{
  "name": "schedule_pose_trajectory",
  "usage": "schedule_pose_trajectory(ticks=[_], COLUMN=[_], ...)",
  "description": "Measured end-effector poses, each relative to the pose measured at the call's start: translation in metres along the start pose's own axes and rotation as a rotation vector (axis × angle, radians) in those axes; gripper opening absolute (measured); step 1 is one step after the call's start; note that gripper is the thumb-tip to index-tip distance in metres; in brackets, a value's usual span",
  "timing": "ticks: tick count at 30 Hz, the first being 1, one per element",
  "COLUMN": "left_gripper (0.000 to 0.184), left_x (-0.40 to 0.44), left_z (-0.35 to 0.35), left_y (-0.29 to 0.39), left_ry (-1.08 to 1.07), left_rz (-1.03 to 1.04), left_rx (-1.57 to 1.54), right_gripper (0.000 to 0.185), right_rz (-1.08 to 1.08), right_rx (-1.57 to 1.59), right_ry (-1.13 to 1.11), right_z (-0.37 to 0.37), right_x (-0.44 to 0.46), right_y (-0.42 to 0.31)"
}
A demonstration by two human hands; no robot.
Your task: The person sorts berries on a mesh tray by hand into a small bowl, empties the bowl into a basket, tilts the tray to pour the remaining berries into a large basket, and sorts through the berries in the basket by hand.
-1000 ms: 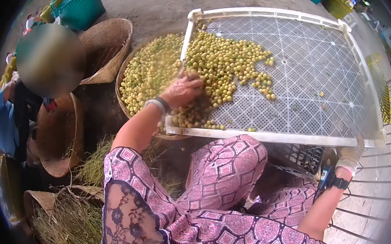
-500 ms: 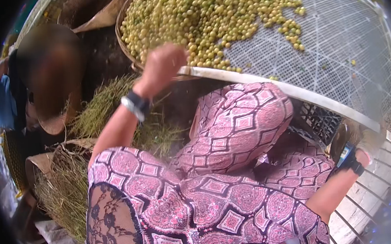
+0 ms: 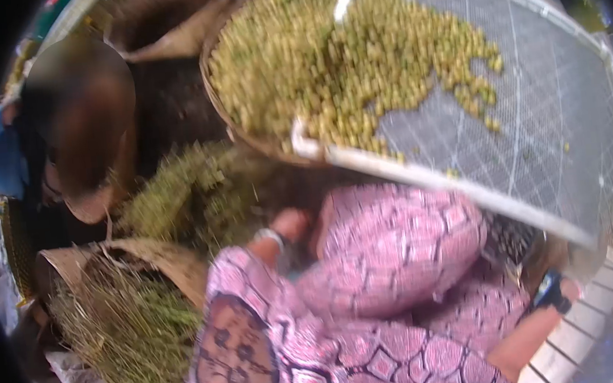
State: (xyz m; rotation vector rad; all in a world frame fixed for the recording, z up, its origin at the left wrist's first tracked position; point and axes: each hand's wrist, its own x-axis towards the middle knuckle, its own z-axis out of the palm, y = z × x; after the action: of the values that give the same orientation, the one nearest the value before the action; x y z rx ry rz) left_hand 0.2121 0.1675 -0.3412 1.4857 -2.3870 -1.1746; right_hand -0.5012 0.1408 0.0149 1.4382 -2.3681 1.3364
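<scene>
My left hand [image 3: 293, 224], with a light bracelet at the wrist, is low beside my patterned knee, near a heap of green stalks [image 3: 185, 192]. Motion smears its fingers. At the far right my right hand [image 3: 571, 288] shows only in part past a dark wristwatch, by the lower right rim of the mesh tray. Its fingers do not show clearly. Above my knees, a pile of small round yellow-green fruits [image 3: 353, 61] covers the left of the white mesh tray [image 3: 535, 110] and a round woven basket [image 3: 218, 96].
A sack [image 3: 157, 254] of dry stalks stands at lower left. Another person [image 3: 82, 124] is at the upper left, beside an open sack [image 3: 167, 42]. A dark crate [image 3: 507, 239] sits under the tray's edge, and white slats [image 3: 572, 343] run along the lower right.
My left hand has dropped from the fruit basket's edge to beside my knee. The view has shifted, so the tray and sacks sit differently. My right arm stays at the right.
</scene>
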Motion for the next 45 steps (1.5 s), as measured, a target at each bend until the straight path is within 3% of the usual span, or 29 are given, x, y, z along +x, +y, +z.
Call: schedule_pose_trajectory(ticks=[1,3,5,8,11,14,15,17,18,20,23,25,28,32,35,39,45], left_gripper=[0.016,0.025,0.025,0.025,0.025,0.022,0.02,0.016,0.014,0.011,0.006,0.008,0.014,0.017,0.013,0.012,0.011], left_x=[0.004,0.006,0.01,0.015,0.016,0.012,0.006,-0.005,-0.008,-0.01,-0.009,0.002,0.04,0.094,0.108,0.12,0.125], left_z=[-0.002,-0.022,-0.012,-0.005,-0.009,-0.024,-0.035,-0.069,-0.084,-0.114,-0.171,-0.209,-0.262,-0.305,-0.329,-0.333,-0.325], left_y=[0.008,0.037,0.032,0.032,0.036,0.044,0.051,0.067,0.078,0.104,0.162,0.176,0.158,0.077,0.051,0.054,0.045], left_ry=[-0.139,-0.153,-0.05,0.076,-0.051,0.031,0.077,0.167,0.231,0.357,0.62,0.735,0.911,1.098,0.733,0.671,0.541], left_rz=[-0.034,-0.152,-0.115,-0.107,-0.155,-0.201,-0.167,-0.104,-0.078,-0.018,0.154,0.175,0.011,-0.105,-0.271,-0.377,-0.336], left_rx=[0.173,0.216,0.275,0.275,0.231,0.162,0.173,0.197,0.126,-0.019,-0.166,-0.177,0.027,0.323,0.538,0.579,0.729], right_gripper=[0.055,0.062,0.065,0.065,0.064,0.06,0.059,0.057,0.056,0.056,0.056,0.055,0.054,0.05,0.051,0.051,0.047], right_rz=[0.232,0.547,0.459,0.423,0.423,0.605,0.708,0.731,0.646,0.617,0.727,0.676,0.523,0.415,0.26,0.13,0.298], right_rx=[0.332,0.769,0.729,0.716,0.676,0.848,0.997,1.048,0.949,0.898,1.001,0.963,0.785,0.646,0.431,0.275,0.637], right_ry=[0.032,0.127,0.113,0.058,-0.006,0.05,0.073,0.105,0.114,0.132,0.142,0.119,0.064,0.056,0.004,-0.079,0.0], right_z=[0.009,0.022,0.033,0.025,0.013,0.024,0.027,0.03,0.028,0.026,0.027,0.024,0.022,0.026,0.027,0.023,0.033], right_x=[0.003,-0.002,-0.015,-0.009,0.003,-0.007,-0.016,-0.017,-0.007,-0.002,-0.005,-0.004,0.0,-0.002,-0.005,-0.007,-0.017], right_y=[-0.01,-0.045,-0.091,-0.046,0.007,-0.03,-0.076,-0.069,-0.026,-0.012,-0.048,-0.038,-0.008,-0.013,-0.008,-0.011,-0.045])
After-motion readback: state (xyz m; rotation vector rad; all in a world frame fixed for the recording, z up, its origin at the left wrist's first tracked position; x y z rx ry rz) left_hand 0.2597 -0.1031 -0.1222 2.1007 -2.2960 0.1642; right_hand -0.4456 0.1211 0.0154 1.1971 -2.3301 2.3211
